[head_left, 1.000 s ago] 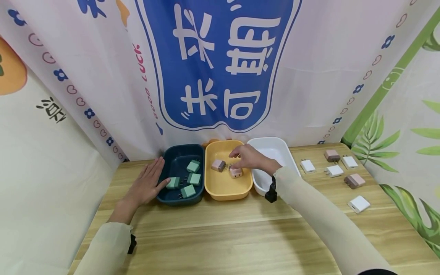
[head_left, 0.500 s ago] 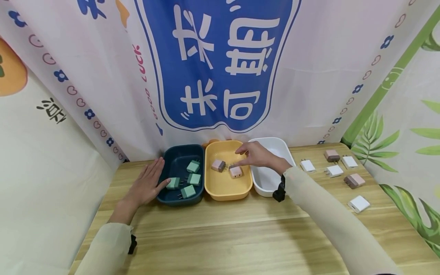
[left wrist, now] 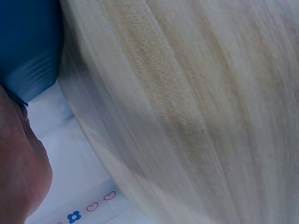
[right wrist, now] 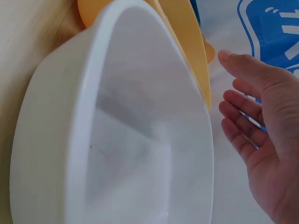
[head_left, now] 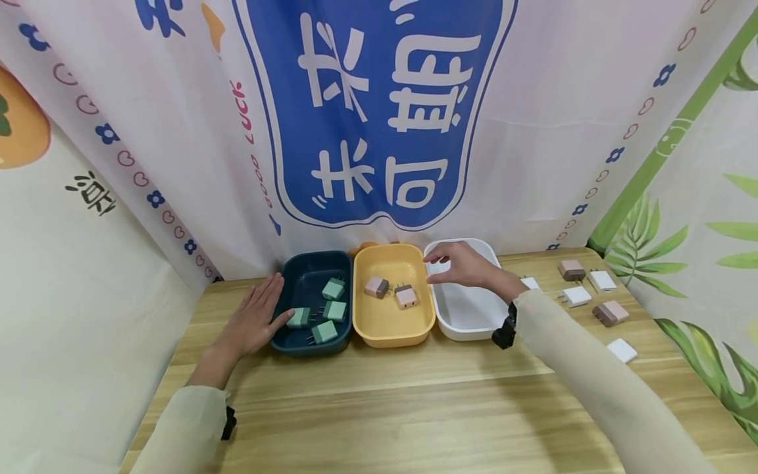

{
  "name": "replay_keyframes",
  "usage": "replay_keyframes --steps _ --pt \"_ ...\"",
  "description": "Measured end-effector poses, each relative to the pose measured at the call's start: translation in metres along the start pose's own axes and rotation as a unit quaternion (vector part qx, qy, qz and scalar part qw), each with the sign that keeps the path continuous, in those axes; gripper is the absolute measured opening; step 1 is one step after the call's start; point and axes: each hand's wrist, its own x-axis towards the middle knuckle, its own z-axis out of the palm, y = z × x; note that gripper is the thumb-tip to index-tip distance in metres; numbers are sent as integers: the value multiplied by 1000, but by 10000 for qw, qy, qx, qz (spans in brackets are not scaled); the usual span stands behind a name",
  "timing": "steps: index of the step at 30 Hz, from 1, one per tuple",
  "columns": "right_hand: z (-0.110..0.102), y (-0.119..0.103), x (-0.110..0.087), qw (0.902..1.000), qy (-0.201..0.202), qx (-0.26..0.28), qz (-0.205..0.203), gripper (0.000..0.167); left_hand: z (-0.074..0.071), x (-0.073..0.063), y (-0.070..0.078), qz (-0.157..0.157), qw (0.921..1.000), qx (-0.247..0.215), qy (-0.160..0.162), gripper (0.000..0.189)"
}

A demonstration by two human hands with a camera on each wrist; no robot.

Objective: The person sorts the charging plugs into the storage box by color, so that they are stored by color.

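My left hand [head_left: 251, 316] rests with straight fingers along the left rim of the dark blue bin [head_left: 310, 263], its thumb over the edge. Several green charger plugs [head_left: 333, 287] lie inside that bin. In the yellow bin [head_left: 393, 336] beside it are two pink-and-brown charger plugs [head_left: 406, 297]. My right hand [head_left: 464, 263] hovers over the white bin [head_left: 474, 316], fingers loosely bent and nothing between them. The right wrist view shows this hand [right wrist: 266, 112] past the rim of the white bin [right wrist: 140, 116], its palm bare.
On the table's right side lie white charger plugs [head_left: 576, 295] and pink-and-brown plugs [head_left: 610, 312]. A printed curtain [head_left: 379, 131] hangs close behind the three bins. The wooden table [head_left: 367, 415] stretches in front of them.
My right hand has drawn away from the pink-and-brown plug in the yellow bin and moved right, over the white bin. The left hand has stayed in place.
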Motion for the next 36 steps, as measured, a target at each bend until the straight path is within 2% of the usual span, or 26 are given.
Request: replay_keyframes --steps 15,23,30,36 --pt "-32 16 -34 9998 -157 -93 -22 45 1 -1 -1 17 10000 33 58 85" --pt "-46 25 -53 9998 -170 -76 51 47 1 -2 1 60 9998 -105 174 86" --pt "-54 34 -72 9993 -218 -124 288 49 1 -1 0 53 9998 84 171 85" --pt "-63 40 -89 9987 -148 -246 419 50 0 -1 -1 -19 9996 274 -4 86"
